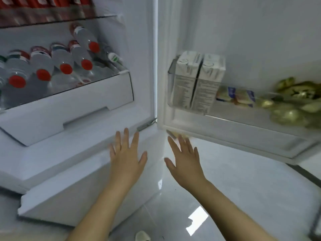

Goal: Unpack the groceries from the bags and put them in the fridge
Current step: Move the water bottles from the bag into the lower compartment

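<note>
Left grip [127, 153] and right grip [184, 159]: both released, fingers spread, empty, low before the open fridge. Bottles [66, 66] lie flat on the left shelf [97, 94]. Cartons [198, 80] stand upright in the right door bin [234, 117], probably to prevent tipping. Bags not in view.

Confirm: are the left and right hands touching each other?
Apart. The head view shows a clear gap of white background between the left hand and the right hand. Both are open with fingers spread and hold nothing.
</note>
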A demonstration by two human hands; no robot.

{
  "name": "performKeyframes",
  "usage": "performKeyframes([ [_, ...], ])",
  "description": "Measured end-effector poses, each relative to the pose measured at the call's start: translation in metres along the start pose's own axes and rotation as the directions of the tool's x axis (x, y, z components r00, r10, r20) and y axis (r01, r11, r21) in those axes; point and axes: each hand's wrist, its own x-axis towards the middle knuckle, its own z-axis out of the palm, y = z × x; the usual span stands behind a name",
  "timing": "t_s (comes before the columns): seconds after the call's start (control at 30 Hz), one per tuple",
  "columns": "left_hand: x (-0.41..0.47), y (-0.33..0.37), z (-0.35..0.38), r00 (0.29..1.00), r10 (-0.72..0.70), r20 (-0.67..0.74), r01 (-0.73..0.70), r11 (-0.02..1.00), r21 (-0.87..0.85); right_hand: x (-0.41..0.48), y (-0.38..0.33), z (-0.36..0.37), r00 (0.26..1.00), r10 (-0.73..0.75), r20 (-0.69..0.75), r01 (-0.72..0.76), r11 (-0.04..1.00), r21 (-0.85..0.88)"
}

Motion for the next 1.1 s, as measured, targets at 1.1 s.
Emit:
performKeyframes([
  [1.1, -0.323, 0.526, 0.166, 0.035, 0.940, 0.338, -0.931, 0.154, -0.332, -0.513, 0.331, -0.036, -0.002, 0.988, -0.155, -0.960, 0.042, 0.278],
])
